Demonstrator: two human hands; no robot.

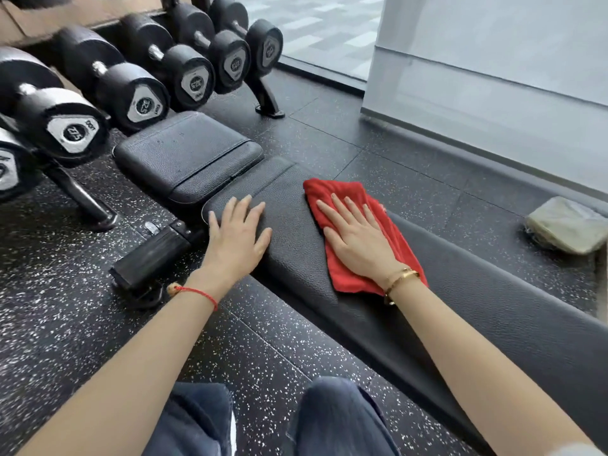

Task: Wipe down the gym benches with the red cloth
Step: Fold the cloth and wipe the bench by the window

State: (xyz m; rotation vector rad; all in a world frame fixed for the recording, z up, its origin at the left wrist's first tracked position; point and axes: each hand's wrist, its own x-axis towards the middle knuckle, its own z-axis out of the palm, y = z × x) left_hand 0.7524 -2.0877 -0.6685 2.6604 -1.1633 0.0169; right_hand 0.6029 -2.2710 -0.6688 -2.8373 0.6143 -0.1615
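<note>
A black padded gym bench (467,311) runs from the centre toward the lower right, with a separate seat pad (184,153) at its far end. The red cloth (332,192) lies spread on the long pad near that end. My right hand (355,238) presses flat on the cloth with straight fingers. My left hand (238,232) rests flat on the bare pad's near-left corner, fingers spread, holding nothing.
A rack of black dumbbells (138,93) stands at the upper left, its feet on the speckled rubber floor (82,324). A folded grey-green cloth (566,225) lies on the floor at the right by the white wall. My knees (335,419) are at the bottom.
</note>
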